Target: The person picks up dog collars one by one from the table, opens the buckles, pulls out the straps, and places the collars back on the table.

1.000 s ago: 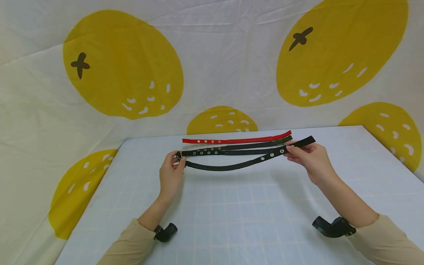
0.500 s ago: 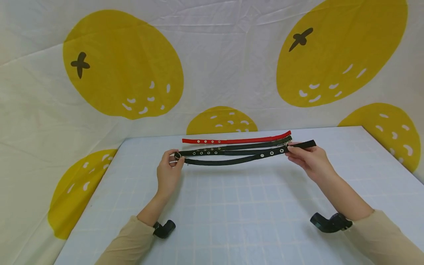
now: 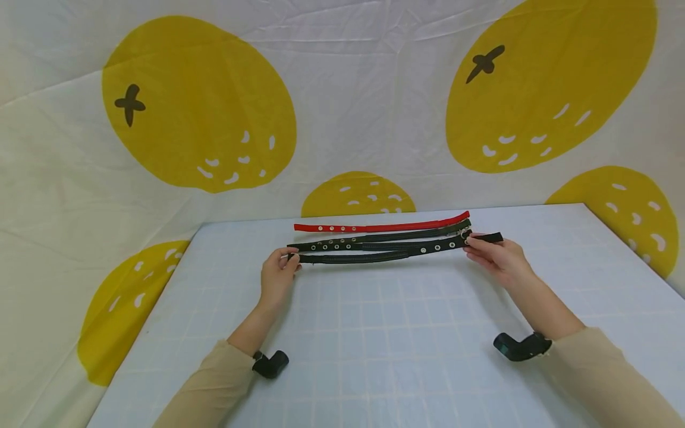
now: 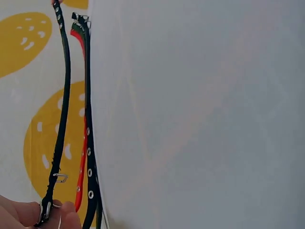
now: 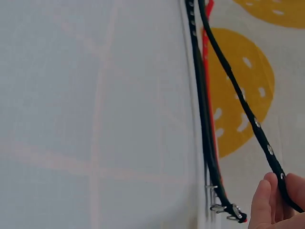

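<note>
A black collar (image 3: 369, 258) with metal eyelets is stretched between both hands, slightly sagging, in front of the other collars. My left hand (image 3: 277, 276) pinches its buckle end; the metal buckle (image 4: 45, 213) shows between the fingers in the left wrist view. My right hand (image 3: 500, 258) pinches it near the eyelets, the plain tip sticking out to the right. Behind it lie a red collar (image 3: 385, 227), a dark green collar (image 3: 455, 228) and another black collar (image 3: 334, 247), side by side. In the right wrist view their buckles (image 5: 233, 210) sit together at one end.
The collars lie near the back of a table (image 3: 369, 345) under a pale blue checked cloth. Right behind rises a white hanging cloth (image 3: 369, 107) with yellow fruit prints. Black wrist cameras (image 3: 271, 364) hang below both sleeves.
The held collar has come down closer to the other black collar and hangs straighter. My right hand has shifted slightly left and down. Both hands keep their pinch.
</note>
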Demonstrator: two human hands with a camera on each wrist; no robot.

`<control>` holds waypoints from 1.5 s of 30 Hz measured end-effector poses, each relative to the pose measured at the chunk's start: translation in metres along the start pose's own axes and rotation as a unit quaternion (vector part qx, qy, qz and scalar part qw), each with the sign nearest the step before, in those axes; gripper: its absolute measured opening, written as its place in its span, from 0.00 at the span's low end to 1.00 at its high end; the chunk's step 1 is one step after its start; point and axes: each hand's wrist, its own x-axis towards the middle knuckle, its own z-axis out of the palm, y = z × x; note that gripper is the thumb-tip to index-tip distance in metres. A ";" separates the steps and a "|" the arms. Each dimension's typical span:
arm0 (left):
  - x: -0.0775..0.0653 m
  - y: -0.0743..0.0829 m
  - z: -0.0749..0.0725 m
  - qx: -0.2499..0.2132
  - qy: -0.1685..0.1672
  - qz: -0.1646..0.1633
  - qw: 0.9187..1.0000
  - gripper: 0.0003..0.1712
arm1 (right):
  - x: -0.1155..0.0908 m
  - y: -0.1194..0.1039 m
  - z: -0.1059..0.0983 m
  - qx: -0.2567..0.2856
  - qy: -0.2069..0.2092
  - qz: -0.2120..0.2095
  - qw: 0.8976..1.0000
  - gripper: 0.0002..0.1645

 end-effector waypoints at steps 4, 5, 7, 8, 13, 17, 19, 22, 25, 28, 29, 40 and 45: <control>0.004 -0.002 0.002 -0.036 -0.002 -0.048 0.998 0.13 | 0.012 0.003 -0.002 -0.033 0.023 0.000 0.999 0.07; 0.005 -0.003 0.002 -0.054 -0.002 -0.059 0.997 0.14 | 0.014 0.004 -0.003 -0.041 0.026 -0.003 0.999 0.08; 0.006 -0.004 0.002 -0.085 -0.003 -0.083 0.993 0.15 | 0.018 0.006 -0.004 -0.051 0.023 -0.009 0.998 0.08; 0.007 -0.004 0.002 -0.098 -0.005 -0.095 0.991 0.15 | 0.020 0.007 -0.005 -0.052 0.020 -0.011 0.998 0.08; 0.010 -0.008 0.003 -0.128 -0.013 -0.127 0.984 0.17 | 0.027 0.007 -0.009 -0.057 0.004 -0.011 0.998 0.10; 0.012 -0.009 0.003 -0.135 -0.011 -0.130 0.982 0.17 | 0.033 0.006 -0.012 -0.089 0.026 -0.003 0.996 0.11; 0.014 -0.010 0.003 -0.127 -0.010 -0.137 0.982 0.17 | 0.036 0.006 -0.014 -0.110 0.043 0.004 0.993 0.27; 0.019 -0.011 0.002 -0.110 -0.016 -0.156 0.981 0.17 | 0.039 0.006 -0.016 -0.143 0.068 0.007 0.987 0.43; 0.024 -0.012 0.001 -0.087 -0.020 -0.174 0.981 0.18 | 0.043 0.005 -0.020 -0.163 0.083 0.004 0.983 0.37; 0.026 -0.013 0.002 -0.069 -0.018 -0.177 0.982 0.17 | 0.047 0.006 -0.024 -0.161 0.089 0.006 0.983 0.31; 0.026 -0.013 0.002 -0.066 -0.017 -0.175 0.982 0.17 | 0.048 0.006 -0.025 -0.162 0.094 0.009 0.982 0.30; 0.029 -0.017 0.000 -0.075 -0.001 -0.169 0.983 0.15 | 0.055 0.007 -0.025 -0.197 0.123 0.025 0.972 0.38; 0.029 -0.013 -0.002 -0.068 -0.017 -0.184 0.980 0.16 | 0.053 0.005 -0.024 -0.208 0.118 0.030 0.971 0.35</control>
